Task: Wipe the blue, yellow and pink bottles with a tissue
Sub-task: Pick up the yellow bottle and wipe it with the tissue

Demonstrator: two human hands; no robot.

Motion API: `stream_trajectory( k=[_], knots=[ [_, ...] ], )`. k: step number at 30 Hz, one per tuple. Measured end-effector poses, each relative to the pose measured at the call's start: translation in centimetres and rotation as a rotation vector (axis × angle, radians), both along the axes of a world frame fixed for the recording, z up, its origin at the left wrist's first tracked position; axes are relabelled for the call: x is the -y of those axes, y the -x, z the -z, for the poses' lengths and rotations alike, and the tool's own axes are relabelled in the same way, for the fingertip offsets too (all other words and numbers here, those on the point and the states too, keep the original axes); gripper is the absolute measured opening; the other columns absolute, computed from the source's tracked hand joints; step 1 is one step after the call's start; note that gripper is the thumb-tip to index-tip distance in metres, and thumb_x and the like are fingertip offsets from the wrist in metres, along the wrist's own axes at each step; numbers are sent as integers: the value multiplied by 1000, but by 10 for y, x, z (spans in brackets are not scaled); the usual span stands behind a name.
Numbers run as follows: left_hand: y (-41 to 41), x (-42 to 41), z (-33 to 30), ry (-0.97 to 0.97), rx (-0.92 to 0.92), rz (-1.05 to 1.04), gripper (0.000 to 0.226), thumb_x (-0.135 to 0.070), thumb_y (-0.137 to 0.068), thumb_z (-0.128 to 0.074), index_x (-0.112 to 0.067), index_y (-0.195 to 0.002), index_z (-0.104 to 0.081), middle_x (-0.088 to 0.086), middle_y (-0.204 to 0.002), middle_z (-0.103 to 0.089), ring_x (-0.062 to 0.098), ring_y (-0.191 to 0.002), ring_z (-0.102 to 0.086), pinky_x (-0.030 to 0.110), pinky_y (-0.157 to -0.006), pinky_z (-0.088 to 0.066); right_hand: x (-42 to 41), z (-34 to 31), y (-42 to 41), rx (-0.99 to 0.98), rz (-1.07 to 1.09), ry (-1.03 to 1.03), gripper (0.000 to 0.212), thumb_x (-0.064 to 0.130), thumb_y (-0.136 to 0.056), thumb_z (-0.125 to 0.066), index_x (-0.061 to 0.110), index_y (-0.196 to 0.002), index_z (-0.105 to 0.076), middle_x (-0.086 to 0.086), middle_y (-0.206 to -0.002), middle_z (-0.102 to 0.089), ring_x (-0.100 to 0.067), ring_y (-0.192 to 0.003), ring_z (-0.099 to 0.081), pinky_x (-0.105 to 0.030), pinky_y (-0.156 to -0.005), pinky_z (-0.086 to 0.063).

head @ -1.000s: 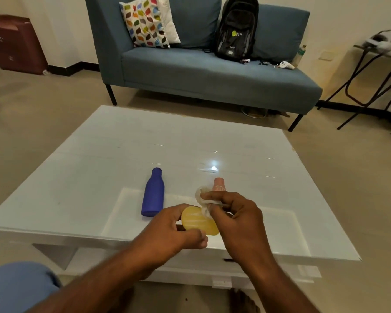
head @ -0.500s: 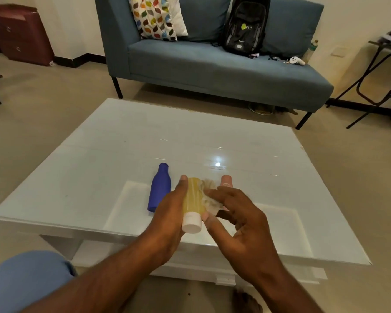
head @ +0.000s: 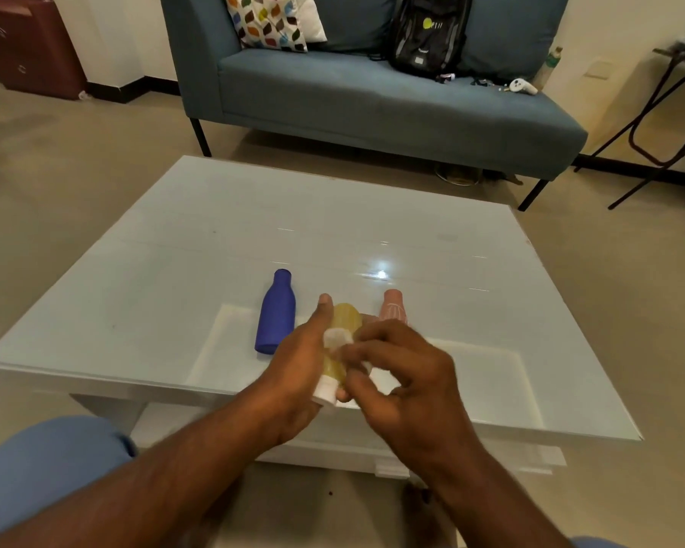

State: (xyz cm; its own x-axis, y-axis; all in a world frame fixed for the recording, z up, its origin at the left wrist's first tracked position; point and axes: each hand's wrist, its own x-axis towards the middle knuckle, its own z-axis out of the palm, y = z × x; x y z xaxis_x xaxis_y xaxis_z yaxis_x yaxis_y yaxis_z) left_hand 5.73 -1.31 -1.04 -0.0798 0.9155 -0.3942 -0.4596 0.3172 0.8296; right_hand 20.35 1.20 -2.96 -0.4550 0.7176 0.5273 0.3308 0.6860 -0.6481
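Yellow bottle [head: 343,330] near table [head: 491,425] edge.

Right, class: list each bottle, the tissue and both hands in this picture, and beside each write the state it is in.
blue bottle: lying on the table, untouched
pink bottle: on the table, partly hidden behind the hands
yellow bottle: held up, white cap toward the camera
tissue: pressed against the yellow bottle
left hand: grips the yellow bottle
right hand: fingers curled, holding the tissue
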Motion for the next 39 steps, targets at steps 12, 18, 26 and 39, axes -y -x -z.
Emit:
stream_trajectory(
  k=[12,18,26,39],
  knots=[
    [-1,4,5,86,-26,169,61,-66,-94,-39,-13,-101,-67,13,-73,-69,26,-65,-64,36,-61,-53,2,-3,-4,-9,39,36,20,13,-86,-75,18,-103,-84,10,-104,-72,-6,-97,-68,-16,-79,-56],
    [-2,3,7,104,11,263,73,-75,-91,-30,-12,-111,-62,12,-75,-67,23,-57,-60,24,-44,-46,-12,-6,-13,-23,101,134,16,12,-91,-78,19,-105,-84,10,-103,-76,-6,-96,-70,-17,-78,-57],
    [-1,-3,-2,57,-119,-80,53,-67,-94,-36,-34,-80,-76,2,-65,-71,25,-70,-65,37,-68,-50,7,-7,4,87,-64,35,21,5,-85,-77,15,-103,-82,5,-103,-74,-7,-94,-68,-20,-82,-55],
    [1,-1,1,89,-121,73,74,-76,-89,-25,-21,-85,-74,6,-67,-68,22,-57,-61,28,-51,-45,-5,-6,-2,13,43,105,17,-1,-88,-74,11,-98,-80,4,-95,-73,-7,-83,-67,-32,-86,-57]
  ],
)
